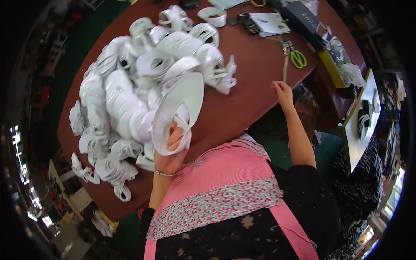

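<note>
My left hand [174, 145] is closed around a white shoe upper [180, 97], its fingers showing through the opening between the straps. The piece is raised upright over the table's near edge, with its wide curved side facing me. Behind and left of it lies a large heap of similar white uppers [125, 104], many nested in rows. At the right edge of the table, my right hand [284, 95] has its fingers pinched together at the near end of a thin brown stick [285, 67]. Part of the grip is hidden by the hand itself.
Green-handled scissors [297, 58] lie beside the stick's far end. Beyond are a paper sheet [271, 24] and a black device [250, 24]. A yellow box [333, 67] with clear plastic stands farther right, near a tilted white board [359, 125]. The brown table [242, 102] has a curved edge.
</note>
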`<state>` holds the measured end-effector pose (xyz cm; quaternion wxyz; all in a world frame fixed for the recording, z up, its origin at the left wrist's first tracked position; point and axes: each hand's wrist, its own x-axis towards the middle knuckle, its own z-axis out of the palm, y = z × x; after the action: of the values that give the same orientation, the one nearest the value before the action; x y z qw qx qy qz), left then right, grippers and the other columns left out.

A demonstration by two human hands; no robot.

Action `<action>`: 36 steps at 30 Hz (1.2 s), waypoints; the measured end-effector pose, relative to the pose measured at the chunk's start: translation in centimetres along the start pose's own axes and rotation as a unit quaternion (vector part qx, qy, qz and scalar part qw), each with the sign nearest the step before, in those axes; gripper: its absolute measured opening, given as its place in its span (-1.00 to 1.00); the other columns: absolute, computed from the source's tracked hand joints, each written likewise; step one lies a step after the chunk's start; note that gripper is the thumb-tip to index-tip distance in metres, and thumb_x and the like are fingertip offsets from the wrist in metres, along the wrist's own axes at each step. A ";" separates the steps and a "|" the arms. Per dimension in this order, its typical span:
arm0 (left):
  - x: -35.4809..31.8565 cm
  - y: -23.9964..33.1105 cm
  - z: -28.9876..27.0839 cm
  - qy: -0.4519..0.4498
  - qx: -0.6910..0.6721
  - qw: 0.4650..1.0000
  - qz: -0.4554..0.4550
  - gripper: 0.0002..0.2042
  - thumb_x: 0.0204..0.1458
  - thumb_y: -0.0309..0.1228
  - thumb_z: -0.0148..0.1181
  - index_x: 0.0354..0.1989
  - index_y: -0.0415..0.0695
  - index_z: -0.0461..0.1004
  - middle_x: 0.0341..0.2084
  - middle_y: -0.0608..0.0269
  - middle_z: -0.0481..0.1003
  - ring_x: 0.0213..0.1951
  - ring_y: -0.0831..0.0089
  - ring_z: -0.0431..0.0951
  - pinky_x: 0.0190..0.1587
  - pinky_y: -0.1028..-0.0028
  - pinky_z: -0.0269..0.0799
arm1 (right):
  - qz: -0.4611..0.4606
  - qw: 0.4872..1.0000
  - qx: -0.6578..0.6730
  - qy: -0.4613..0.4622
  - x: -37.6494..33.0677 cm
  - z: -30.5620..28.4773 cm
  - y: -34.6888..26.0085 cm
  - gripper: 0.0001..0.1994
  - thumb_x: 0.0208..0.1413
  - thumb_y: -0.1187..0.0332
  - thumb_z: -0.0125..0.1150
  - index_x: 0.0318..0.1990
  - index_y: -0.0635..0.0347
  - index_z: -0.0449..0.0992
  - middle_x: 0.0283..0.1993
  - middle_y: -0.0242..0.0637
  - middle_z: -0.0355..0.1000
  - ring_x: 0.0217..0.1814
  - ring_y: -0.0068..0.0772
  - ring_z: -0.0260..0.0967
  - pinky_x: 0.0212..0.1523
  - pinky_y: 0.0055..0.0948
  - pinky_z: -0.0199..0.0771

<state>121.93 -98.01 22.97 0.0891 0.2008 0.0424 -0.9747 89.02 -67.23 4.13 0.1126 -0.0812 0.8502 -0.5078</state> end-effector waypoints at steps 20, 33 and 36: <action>15.1 -14.6 7.8 -0.001 0.099 0.995 -0.012 -0.68 0.30 -0.28 -0.21 -0.13 -0.29 0.40 -0.54 0.25 0.33 -0.66 0.59 0.27 -0.55 0.57 0.25 | 0.116 0.962 0.148 -0.196 18.1 -13.3 3.0 -0.65 0.15 0.34 0.13 0.05 0.30 0.34 -0.11 -0.22 0.47 -0.16 -0.34 0.51 -0.12 -0.38 0.49; 12.5 -13.0 8.1 0.068 0.268 0.956 -0.100 -0.59 0.36 -0.15 -0.26 -0.19 -0.32 0.32 -0.66 0.25 0.31 -0.77 0.68 0.33 -0.61 0.49 0.65 | -0.681 0.640 -0.202 -0.294 16.5 -12.5 -23.0 -0.46 -0.35 0.26 0.53 -0.13 0.18 0.44 -0.21 -0.27 0.42 -0.17 -0.18 0.43 -0.17 -0.29 0.44; 12.0 -13.5 7.4 0.051 0.259 0.961 -0.088 -0.57 0.36 -0.14 -0.29 -0.19 -0.34 0.33 -0.66 0.25 0.31 -0.77 0.67 0.35 -0.57 0.46 0.68 | -0.710 0.607 -0.206 -0.292 15.9 -11.5 -23.1 -0.46 -0.34 0.25 0.51 -0.12 0.19 0.44 -0.24 -0.31 0.40 -0.18 -0.24 0.43 -0.17 -0.33 0.44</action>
<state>105.64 -87.52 25.54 -0.0543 0.2621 -0.1893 -0.9447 71.12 -72.43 28.08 -0.0608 -0.8239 0.5309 -0.1891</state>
